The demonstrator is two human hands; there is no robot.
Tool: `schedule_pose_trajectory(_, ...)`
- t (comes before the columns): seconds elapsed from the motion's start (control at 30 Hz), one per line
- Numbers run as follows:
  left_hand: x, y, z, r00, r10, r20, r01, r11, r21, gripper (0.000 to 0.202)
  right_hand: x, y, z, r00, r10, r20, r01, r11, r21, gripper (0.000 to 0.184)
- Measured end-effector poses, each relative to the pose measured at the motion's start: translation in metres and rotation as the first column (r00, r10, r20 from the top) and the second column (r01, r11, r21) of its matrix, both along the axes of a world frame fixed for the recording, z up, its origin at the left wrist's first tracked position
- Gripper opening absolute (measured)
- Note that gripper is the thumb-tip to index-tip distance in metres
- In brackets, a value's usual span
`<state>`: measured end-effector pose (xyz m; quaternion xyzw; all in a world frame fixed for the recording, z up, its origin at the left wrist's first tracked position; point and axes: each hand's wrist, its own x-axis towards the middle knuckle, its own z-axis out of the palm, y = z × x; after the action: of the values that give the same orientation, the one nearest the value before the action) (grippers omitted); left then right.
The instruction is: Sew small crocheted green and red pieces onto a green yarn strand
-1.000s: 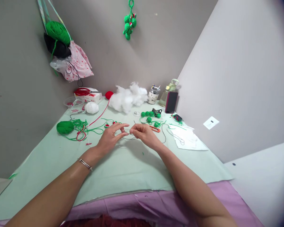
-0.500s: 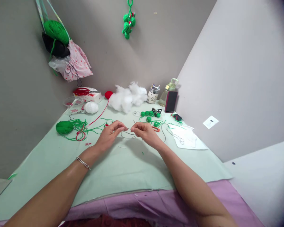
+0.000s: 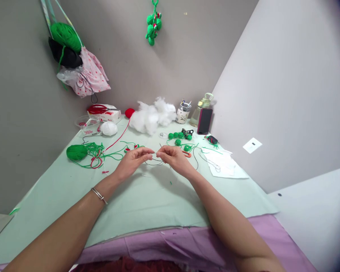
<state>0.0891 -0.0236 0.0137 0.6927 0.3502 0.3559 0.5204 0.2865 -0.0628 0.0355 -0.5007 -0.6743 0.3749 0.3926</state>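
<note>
Over the middle of the table, my left hand (image 3: pixel 132 161) and my right hand (image 3: pixel 174 158) meet almost fingertip to fingertip. Each one pinches with thumb and forefinger. Between them runs a thin dark thread (image 3: pixel 155 164), whose loop hangs just below the fingers. Whether a needle is in the pinch is too small to make out. Beyond my left hand lie small red, white and green crocheted pieces (image 3: pixel 127 150). Past my right hand are green crocheted balls (image 3: pixel 178 142) and an orange clip-like piece (image 3: pixel 187 154).
Green yarn (image 3: pixel 77 152) with tangled strands lies left, near a white yarn ball (image 3: pixel 109 129). White stuffing (image 3: pixel 151 117), a pen cup (image 3: pixel 183 114), a bottle (image 3: pixel 197 113) and a phone (image 3: pixel 204 121) stand along the back. White paper (image 3: pixel 221 164) lies right.
My left thumb and forefinger have parted slightly, and the left fingertips sit a little nearer the right ones. The dark loop below has shifted. My right hand stays nearly in place.
</note>
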Motion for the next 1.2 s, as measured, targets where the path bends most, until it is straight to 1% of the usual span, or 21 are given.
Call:
schedule_pose_trajectory(0.1,0.0,0.001,-0.002,0.999,0.032,-0.028,-0.031,0.999,0.037,0.033,-0.001,-0.001,0.001,1.0,0.003,0.003,-0.003,1.0,-0.005,0.027)
schedule_pose_trajectory(0.17,0.0,0.002,-0.003,0.999,0.026,-0.042,-0.025,0.999,0.029,0.032,-0.002,-0.001,0.001,1.0,-0.003,0.001,0.003,1.0,-0.009,0.027)
schedule_pose_trajectory(0.27,0.001,0.003,-0.002,0.999,-0.012,-0.035,0.01,0.999,-0.049,0.029,-0.002,-0.001,0.002,1.0,-0.02,-0.002,0.02,1.0,-0.005,0.025)
schedule_pose_trajectory(0.37,0.001,0.002,0.001,0.999,-0.048,-0.013,0.046,0.987,-0.153,0.027,-0.002,0.0,0.001,1.0,-0.029,0.005,0.029,1.0,0.008,0.025)
schedule_pose_trajectory(0.43,0.001,0.0,0.002,0.998,-0.062,0.007,0.063,0.978,-0.198,0.028,-0.003,0.001,0.0,0.999,-0.034,0.02,0.033,0.999,0.015,0.025)
schedule_pose_trajectory(0.57,0.0,-0.001,0.0,0.99,-0.077,0.116,0.106,0.957,-0.269,0.03,-0.004,0.001,-0.001,0.999,-0.037,0.031,0.036,0.999,0.026,0.026)
schedule_pose_trajectory(0.6,0.0,0.0,-0.002,0.99,-0.075,0.122,0.106,0.956,-0.273,0.03,-0.004,0.001,-0.001,0.999,-0.041,0.026,0.04,0.999,0.027,0.026)
schedule_pose_trajectory(0.7,-0.001,0.005,-0.006,0.996,-0.032,0.083,0.05,0.972,-0.23,0.029,-0.004,0.001,0.0,0.998,-0.062,0.006,0.062,0.997,0.036,0.026)
schedule_pose_trajectory(0.77,-0.002,0.009,-0.009,0.994,0.064,0.084,-0.047,0.98,-0.193,0.03,-0.003,0.001,0.0,0.997,-0.071,0.005,0.071,0.997,0.037,0.026)
schedule_pose_trajectory(0.83,-0.003,0.01,-0.009,0.982,0.168,0.086,-0.154,0.977,-0.149,0.033,-0.003,0.001,0.0,0.998,-0.069,0.016,0.068,0.997,0.027,0.026)
schedule_pose_trajectory(0.9,-0.003,0.009,-0.007,0.978,0.203,0.051,-0.199,0.976,-0.084,0.039,-0.004,0.001,-0.001,0.998,-0.051,0.022,0.051,0.999,0.02,0.026)
schedule_pose_trajectory(0.93,-0.002,0.007,-0.006,0.982,0.189,0.028,-0.187,0.981,-0.054,0.041,-0.004,0.0,-0.001,0.999,-0.042,0.022,0.042,0.999,0.02,0.026)
schedule_pose_trajectory(1.0,-0.001,0.003,-0.005,0.992,0.122,-0.014,-0.122,0.992,-0.024,0.043,-0.005,0.0,-0.001,0.999,-0.031,0.02,0.031,0.999,0.022,0.027)
schedule_pose_trajectory(1.1,0.001,-0.001,-0.005,0.999,0.011,-0.047,-0.013,0.999,-0.044,0.04,-0.006,-0.001,0.0,0.999,-0.036,0.026,0.035,0.999,0.028,0.028)
schedule_pose_trajectory(1.13,0.002,-0.001,-0.005,0.999,-0.011,-0.048,0.008,0.999,-0.05,0.039,-0.006,-0.001,0.0,0.999,-0.038,0.027,0.038,0.999,0.029,0.028)
schedule_pose_trajectory(1.2,0.002,-0.001,-0.007,0.999,-0.017,-0.048,0.014,0.998,-0.06,0.036,-0.006,-0.001,0.001,0.999,-0.045,0.025,0.044,0.999,0.029,0.027)
